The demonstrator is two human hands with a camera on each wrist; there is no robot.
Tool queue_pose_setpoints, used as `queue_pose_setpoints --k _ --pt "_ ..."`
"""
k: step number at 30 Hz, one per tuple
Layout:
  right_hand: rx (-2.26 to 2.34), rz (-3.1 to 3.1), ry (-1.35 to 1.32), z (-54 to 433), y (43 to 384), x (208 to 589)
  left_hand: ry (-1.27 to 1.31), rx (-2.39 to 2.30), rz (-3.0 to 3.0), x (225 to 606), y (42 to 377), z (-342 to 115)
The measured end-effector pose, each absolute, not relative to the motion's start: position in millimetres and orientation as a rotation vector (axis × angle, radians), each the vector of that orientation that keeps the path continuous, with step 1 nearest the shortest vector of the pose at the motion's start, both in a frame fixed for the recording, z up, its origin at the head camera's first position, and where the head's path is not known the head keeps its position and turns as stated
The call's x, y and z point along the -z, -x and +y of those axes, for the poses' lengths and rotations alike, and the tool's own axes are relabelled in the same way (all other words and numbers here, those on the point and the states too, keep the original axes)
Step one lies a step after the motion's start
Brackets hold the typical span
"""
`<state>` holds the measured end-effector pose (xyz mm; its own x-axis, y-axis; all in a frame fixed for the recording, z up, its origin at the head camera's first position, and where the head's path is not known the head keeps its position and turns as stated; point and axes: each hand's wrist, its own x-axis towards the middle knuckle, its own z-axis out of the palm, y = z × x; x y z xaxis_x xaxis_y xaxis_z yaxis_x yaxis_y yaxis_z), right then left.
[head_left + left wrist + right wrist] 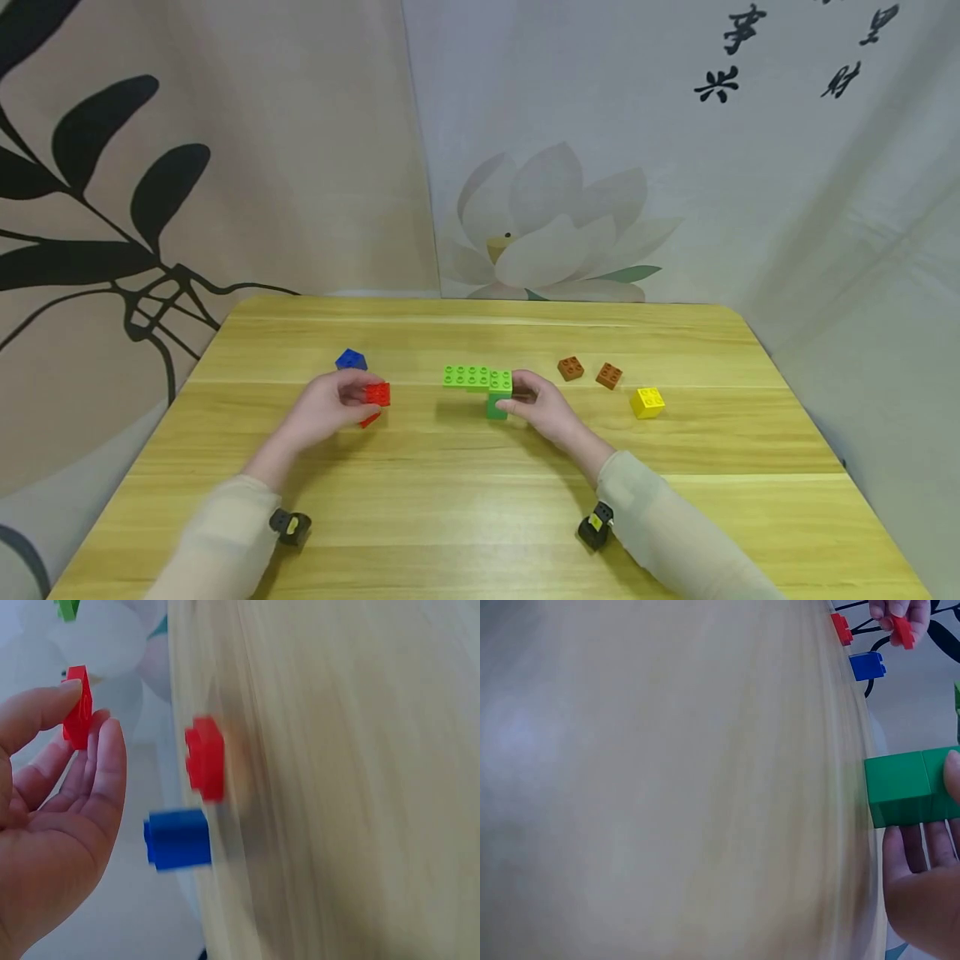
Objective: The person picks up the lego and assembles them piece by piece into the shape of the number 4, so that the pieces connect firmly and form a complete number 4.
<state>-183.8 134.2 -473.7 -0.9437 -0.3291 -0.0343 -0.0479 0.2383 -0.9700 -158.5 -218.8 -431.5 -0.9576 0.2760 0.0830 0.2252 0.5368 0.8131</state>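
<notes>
Between thumb and fingers, my left hand [330, 408] pinches a flat red toy building brick [378, 393], held above the table. Below it on the tabletop lies a second red brick [206, 759], beside a blue brick [178, 838]. My right hand [551, 410] grips a green brick assembly at the middle of the table. Dark green bricks [900, 787] form its upright part. Light green bricks [467, 377] on top reach out to the left, toward my left hand. In the right wrist view, part of this assembly is cut off by the frame edge.
Two brown bricks [571, 368] and a yellow brick [647, 403] lie right of my right hand on the wooden table [450, 517]. Behind the table hangs a printed curtain [337, 167]. Both wrists carry small black cameras [291, 527].
</notes>
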Motion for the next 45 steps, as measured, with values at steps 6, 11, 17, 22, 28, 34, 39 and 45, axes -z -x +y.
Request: queue_pose_setpoints --k 6,11,17,22,28,34,39,45 --pt "1.776 2.275 0.359 134 184 474 -0.471 -1.453 2.618 431 162 -197" --pt "1.783 2.275 0.357 135 184 474 -0.475 -1.48 2.55 429 165 -177" --pt "1.785 2.267 0.352 134 184 474 -0.428 -1.51 2.487 432 172 -156" --pt "1.783 2.271 0.343 133 184 474 -0.377 -1.532 2.466 434 179 -142" --pt "1.791 2.267 0.354 133 184 475 -0.34 -1.551 2.437 433 185 -129" --pt "1.777 2.275 0.373 132 180 466 -0.343 -1.608 2.362 431 191 -124" --pt "1.785 2.272 0.37 132 181 467 -0.355 -1.635 2.332 429 193 -122" --pt "1.798 2.267 0.365 134 185 476 -0.369 -1.664 2.314 428 193 -121"
